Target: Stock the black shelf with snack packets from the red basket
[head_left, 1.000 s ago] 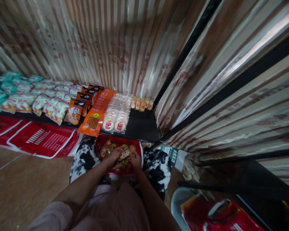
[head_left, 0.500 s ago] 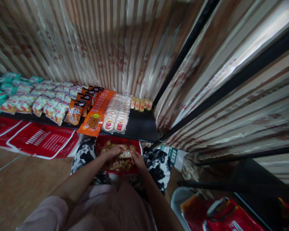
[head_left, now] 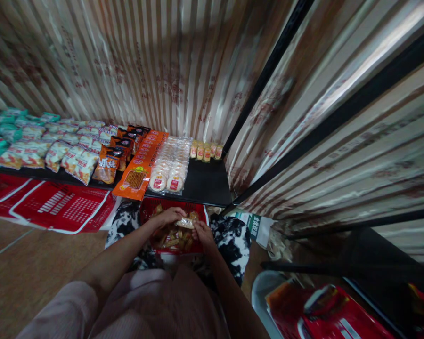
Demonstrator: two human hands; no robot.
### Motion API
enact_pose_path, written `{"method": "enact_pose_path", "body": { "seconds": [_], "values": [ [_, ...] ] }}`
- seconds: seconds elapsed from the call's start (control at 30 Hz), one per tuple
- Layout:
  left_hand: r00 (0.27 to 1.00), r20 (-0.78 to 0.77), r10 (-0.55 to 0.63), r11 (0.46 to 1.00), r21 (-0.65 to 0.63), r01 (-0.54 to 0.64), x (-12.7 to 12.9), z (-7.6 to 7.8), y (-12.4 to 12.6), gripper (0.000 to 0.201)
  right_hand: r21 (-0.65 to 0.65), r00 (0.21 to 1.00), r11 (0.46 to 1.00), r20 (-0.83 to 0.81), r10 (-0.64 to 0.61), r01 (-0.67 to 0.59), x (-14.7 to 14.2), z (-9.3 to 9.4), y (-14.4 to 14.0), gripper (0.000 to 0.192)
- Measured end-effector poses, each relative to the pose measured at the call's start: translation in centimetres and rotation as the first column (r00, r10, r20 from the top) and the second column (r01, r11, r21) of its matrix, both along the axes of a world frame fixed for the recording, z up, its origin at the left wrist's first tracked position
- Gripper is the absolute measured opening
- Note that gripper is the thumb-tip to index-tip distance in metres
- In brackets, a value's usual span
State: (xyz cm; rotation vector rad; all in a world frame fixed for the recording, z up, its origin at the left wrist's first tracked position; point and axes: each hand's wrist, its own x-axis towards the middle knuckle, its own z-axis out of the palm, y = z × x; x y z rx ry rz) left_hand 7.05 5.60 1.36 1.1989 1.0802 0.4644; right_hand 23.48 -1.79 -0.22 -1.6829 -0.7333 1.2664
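Observation:
A red basket point(head_left: 149, 207) sits on my lap, between my knees in black-and-white trousers, with several small yellow-brown snack packets point(head_left: 169, 238) inside. My left hand point(head_left: 167, 216) and my right hand point(head_left: 201, 231) are over the basket and hold one small packet point(head_left: 186, 222) between them, lifted a little above the pile. In front of me runs a low black shelf point(head_left: 207, 183). A short row of similar small packets point(head_left: 205, 151) stands at its back right.
Along the shelf to the left lie clear bags of round cakes point(head_left: 169, 169), orange packs point(head_left: 141, 162), and rows of white and teal bags point(head_left: 38, 146). Flattened red baskets point(head_left: 60, 205) lean below it. A red package in a grey tub point(head_left: 318, 310) sits at lower right.
My hands have risen out of the heap in the basket and come together on one packet. The view has shifted slightly.

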Motion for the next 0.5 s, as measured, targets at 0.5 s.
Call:
{"method": "enact_pose_path", "body": {
  "seconds": [0.5],
  "values": [
    [0.996, -0.047, 0.079, 0.995, -0.051, -0.081, 0.7, 0.4, 0.2, 0.019, 0.012, 0.996, 0.999, -0.078, -0.051, 0.052, 0.4, 1.1, -0.6, 0.051]
  ]
}}
